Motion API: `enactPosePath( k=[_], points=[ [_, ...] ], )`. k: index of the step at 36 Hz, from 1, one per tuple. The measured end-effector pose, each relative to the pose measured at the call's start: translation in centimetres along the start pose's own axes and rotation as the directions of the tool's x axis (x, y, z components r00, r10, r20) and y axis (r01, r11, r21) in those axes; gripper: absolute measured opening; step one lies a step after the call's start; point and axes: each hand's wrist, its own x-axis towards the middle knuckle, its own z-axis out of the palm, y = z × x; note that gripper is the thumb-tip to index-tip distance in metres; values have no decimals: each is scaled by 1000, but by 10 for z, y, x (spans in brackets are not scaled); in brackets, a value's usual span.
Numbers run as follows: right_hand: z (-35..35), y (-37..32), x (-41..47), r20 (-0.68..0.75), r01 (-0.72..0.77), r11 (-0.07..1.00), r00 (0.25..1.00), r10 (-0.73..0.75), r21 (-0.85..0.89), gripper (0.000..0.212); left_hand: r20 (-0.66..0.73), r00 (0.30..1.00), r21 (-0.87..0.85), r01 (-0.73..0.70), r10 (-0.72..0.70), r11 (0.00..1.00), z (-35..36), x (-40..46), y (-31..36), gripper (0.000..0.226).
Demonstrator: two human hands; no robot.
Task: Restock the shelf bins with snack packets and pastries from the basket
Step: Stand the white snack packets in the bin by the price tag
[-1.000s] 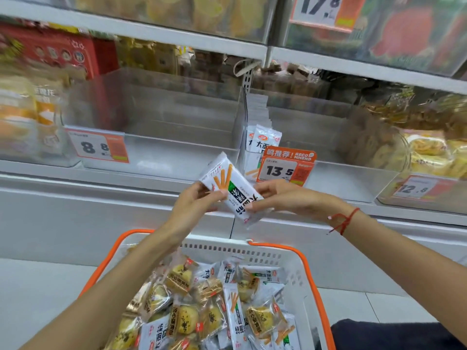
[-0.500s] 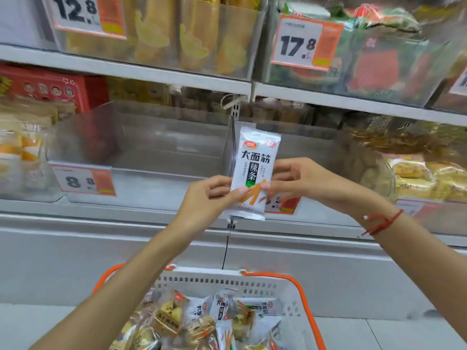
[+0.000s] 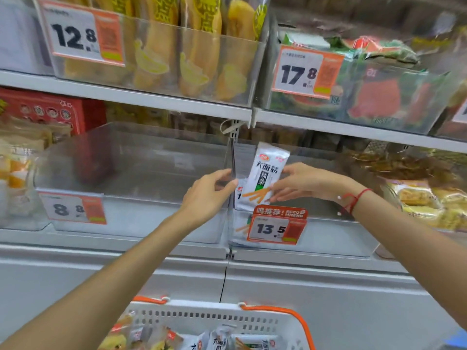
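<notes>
The snack packet [image 3: 268,173] stands upright above the front of the right bin [image 3: 328,238], at about one o'clock from the middle of the view. The right hand [image 3: 300,184] sits at its three o'clock side, the left hand [image 3: 209,193] at its nine o'clock side, before the divider between the two bins. More packets [image 3: 240,198] stand in the right bin just behind the 13.5 price tag [image 3: 275,227]. The left bin [image 3: 131,173] lies at nine o'clock of the right one. The upper shelf [image 3: 151,96] runs above both. The basket [image 3: 214,322] sits at six o'clock, before the shelving, with packets inside.
</notes>
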Motion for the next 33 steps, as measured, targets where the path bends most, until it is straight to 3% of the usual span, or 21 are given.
enactPosePath(
  k=[5, 9, 25, 33],
  points=[
    [0, -3, 19, 103, -184, 937, 969, 223, -296, 29, -20, 1000, -19, 21, -22, 1000, 1, 0, -3, 49],
    [-1, -7, 31, 97, -246, 862, 943, 319, -443, 33, -14, 1000, -12, 19, -19, 1000, 1, 2, -7, 49],
    [15, -12, 43, 161, -272, 938, 938, 308, -214, 15, -34, 999, 72, 22, -19, 997, 6, 2, -8, 47],
    [27, -13, 38, 85, -225, 920, 960, 265, -322, 35, -27, 1000, 61, 17, -15, 998, 3, 0, -7, 47]
  ],
)
